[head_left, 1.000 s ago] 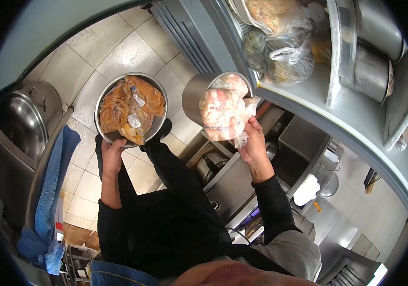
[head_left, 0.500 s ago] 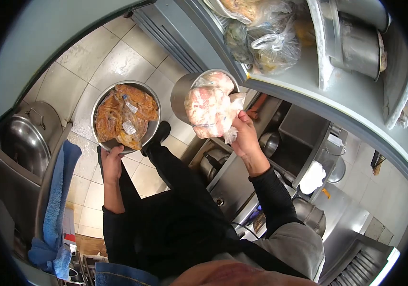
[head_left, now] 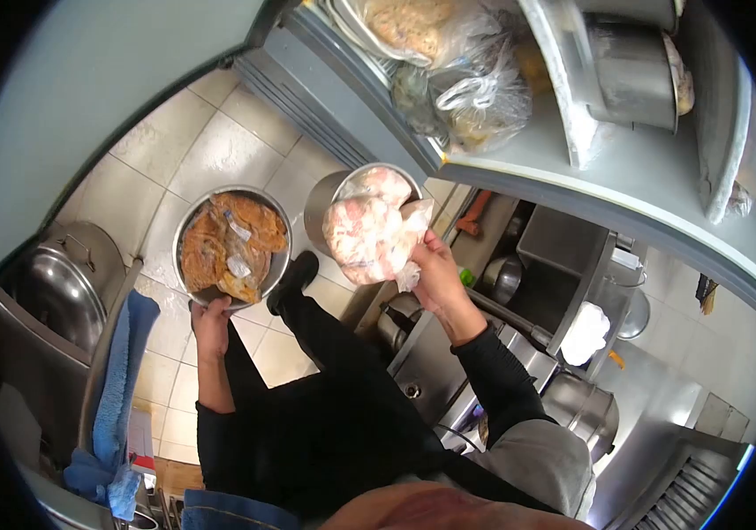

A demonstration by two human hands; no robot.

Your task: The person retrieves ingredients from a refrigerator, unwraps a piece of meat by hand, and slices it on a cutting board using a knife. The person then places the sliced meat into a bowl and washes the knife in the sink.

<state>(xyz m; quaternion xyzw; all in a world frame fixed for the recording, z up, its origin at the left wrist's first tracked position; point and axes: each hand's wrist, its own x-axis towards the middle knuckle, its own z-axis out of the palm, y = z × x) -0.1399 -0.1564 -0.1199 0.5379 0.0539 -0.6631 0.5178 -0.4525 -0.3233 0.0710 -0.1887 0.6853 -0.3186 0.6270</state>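
Note:
My left hand (head_left: 211, 325) is closed on the near rim of a round steel bowl (head_left: 180, 281). Several orange-brown, seasoned-looking pieces of meat (head_left: 259, 228) lie inside it, with clear plastic and white labels among them. To the right, a clear plastic bag of pale pink meat (head_left: 365, 231) bulges over the mouth of a deep steel pot (head_left: 318, 212). The fingers of my right hand (head_left: 444, 281) are closed on the gathered side of that bag. Whether they also grip the pot's rim is hidden behind the bag.
At the upper right stands an open fridge with frosted shelves (head_left: 612, 163), holding bagged food (head_left: 484, 102) and a steel pot (head_left: 634, 75). The fridge door (head_left: 122, 79) spans the upper left. A lidded steel pot (head_left: 64, 296) and blue towel (head_left: 122, 371) are left, a steel counter (head_left: 652, 406) lower right.
The view has shifted, so the fridge shelves sit further left. The bowl, pot and bag appear slightly lower in view. Both hands keep the same holds.

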